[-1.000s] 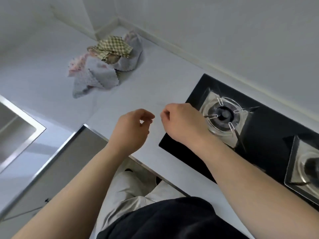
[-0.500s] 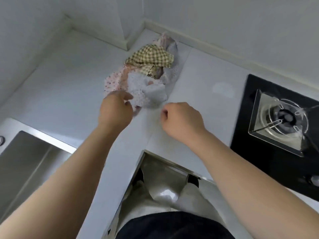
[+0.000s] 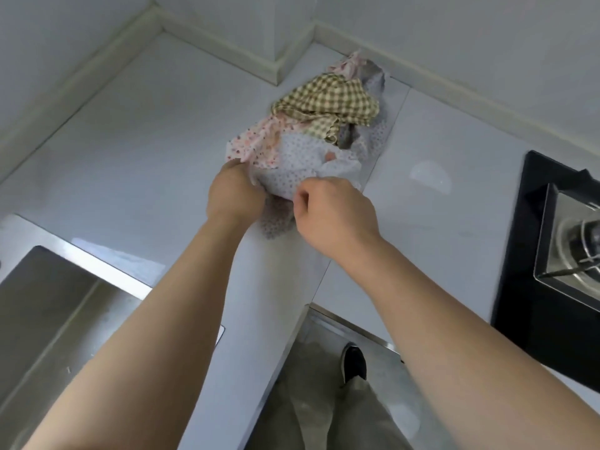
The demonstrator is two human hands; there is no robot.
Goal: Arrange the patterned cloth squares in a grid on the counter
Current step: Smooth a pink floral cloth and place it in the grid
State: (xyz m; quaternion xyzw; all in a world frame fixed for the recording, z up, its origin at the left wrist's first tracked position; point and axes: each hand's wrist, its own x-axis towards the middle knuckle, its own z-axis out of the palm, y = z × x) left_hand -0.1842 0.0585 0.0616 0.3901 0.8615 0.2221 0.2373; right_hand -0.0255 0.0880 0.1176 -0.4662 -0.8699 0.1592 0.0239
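A crumpled pile of patterned cloth squares lies in the far corner of the white counter (image 3: pixel 130 151). On top is a green-and-cream checked cloth (image 3: pixel 328 102); under it a pink floral cloth (image 3: pixel 256 144) and a white dotted cloth (image 3: pixel 298 167). My left hand (image 3: pixel 235 193) grips the near left edge of the dotted cloth. My right hand (image 3: pixel 331 211) pinches the same cloth's near edge with curled fingers. A corner of that cloth hangs down between my hands.
A steel sink (image 3: pixel 48 303) is set in the counter at the left. A black gas hob (image 3: pixel 552 254) with a burner (image 3: pixel 581 241) lies at the right. Walls close the corner behind the pile. Below, the counter's inner edge, my legs and a shoe (image 3: pixel 354 362) show.
Both hands have moved forward to the pile. The left hand went from touching it to gripping the dotted cloth, and the right hand has reached it and pinched its edge.
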